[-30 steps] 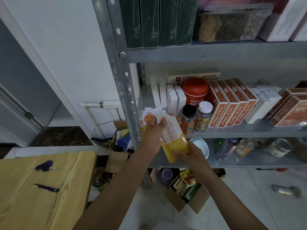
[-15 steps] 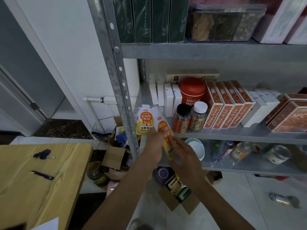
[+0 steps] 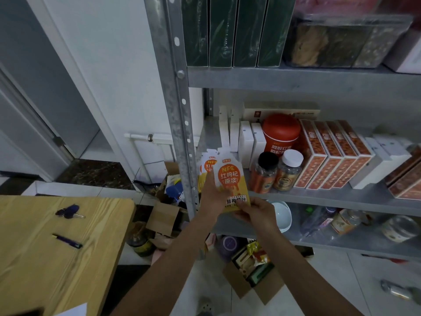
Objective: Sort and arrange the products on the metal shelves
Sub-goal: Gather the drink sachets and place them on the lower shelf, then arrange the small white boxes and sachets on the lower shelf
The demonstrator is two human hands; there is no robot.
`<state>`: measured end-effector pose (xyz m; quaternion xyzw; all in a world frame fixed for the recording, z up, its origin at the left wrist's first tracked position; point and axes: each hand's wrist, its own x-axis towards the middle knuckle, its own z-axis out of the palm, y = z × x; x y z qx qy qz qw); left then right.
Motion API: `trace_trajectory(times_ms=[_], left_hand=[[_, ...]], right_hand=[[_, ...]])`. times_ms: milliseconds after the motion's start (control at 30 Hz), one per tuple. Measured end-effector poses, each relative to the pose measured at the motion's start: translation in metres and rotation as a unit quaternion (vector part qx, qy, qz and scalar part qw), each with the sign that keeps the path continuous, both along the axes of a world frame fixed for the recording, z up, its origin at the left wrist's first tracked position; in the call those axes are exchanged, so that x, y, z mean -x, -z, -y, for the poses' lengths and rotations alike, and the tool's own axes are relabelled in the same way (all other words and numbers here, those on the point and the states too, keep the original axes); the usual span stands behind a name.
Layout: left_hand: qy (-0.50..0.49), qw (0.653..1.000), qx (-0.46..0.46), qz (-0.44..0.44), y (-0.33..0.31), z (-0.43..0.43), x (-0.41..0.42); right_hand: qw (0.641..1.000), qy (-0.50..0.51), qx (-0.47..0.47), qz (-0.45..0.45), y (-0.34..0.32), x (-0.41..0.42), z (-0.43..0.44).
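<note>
Presently we record both hands clamped on one white-and-yellow pouch point(image 3: 230, 179), held upright at the left front edge of the middle shelf point(image 3: 319, 198). The left hand point(image 3: 211, 199) grips its left edge; the right hand point(image 3: 258, 213) pinches its lower right corner. The orange panel reads "NFC" above "红枸杞原浆". A black line lower down begins "鲜枸", and the rest is blurred.

A second pouch point(image 3: 205, 166) with the same print sits just behind, at the first pouch's 10 o'clock; we cannot tell whether they touch. At the held pouch's 3 o'clock a black-lidded jar point(image 3: 264, 176) and a white-lidded jar point(image 3: 288, 173) stand side by side. Behind them a red canister point(image 3: 281, 133) shows "阿胶红", partly hidden. At its 3 o'clock four orange patterned boxes point(image 3: 332, 156) stand in a row.

At 8 o'clock of the hands, the wooden bench point(image 3: 57, 270) carries keys point(image 3: 68, 212) and a pen point(image 3: 67, 241).
</note>
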<state>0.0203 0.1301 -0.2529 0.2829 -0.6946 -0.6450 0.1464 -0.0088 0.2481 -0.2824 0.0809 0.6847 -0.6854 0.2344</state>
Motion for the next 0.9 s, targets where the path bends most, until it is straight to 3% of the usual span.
trace_trajectory(times_ms=[133, 267, 367, 467, 533, 700, 800, 900], left_hand=[[-0.021, 0.99, 0.133, 0.03, 0.009, 0.017, 0.019], [0.037, 0.956, 0.284, 0.069, 0.014, 0.028, 0.045], [0.068, 0.904, 0.402, 0.126, 0.023, 0.036, 0.057], [0.144, 0.811, 0.54, 0.175, 0.046, 0.043, 0.057], [0.174, 0.789, 0.563, 0.175, 0.065, 0.047, 0.054], [0.202, 0.787, 0.558, 0.17, 0.08, 0.055, 0.059], [0.206, 0.786, 0.555, 0.178, 0.084, 0.055, 0.06], [0.206, 0.766, 0.578, 0.193, 0.088, 0.053, 0.058]], right_hand=[[0.997, -0.028, -0.063, -0.043, -0.004, 0.012, 0.015], [0.955, -0.04, -0.225, -0.19, -0.003, 0.023, 0.013], [0.924, -0.031, -0.256, -0.281, -0.007, 0.024, 0.013], [0.885, -0.025, -0.29, -0.362, -0.018, 0.026, 0.015], [0.844, -0.004, -0.312, -0.437, -0.03, 0.029, 0.019], [0.69, 0.037, -0.421, -0.588, -0.064, 0.068, 0.037], [0.67, -0.047, -0.517, -0.532, -0.073, 0.101, 0.052], [0.614, -0.098, -0.609, -0.493, -0.064, 0.12, 0.065]])
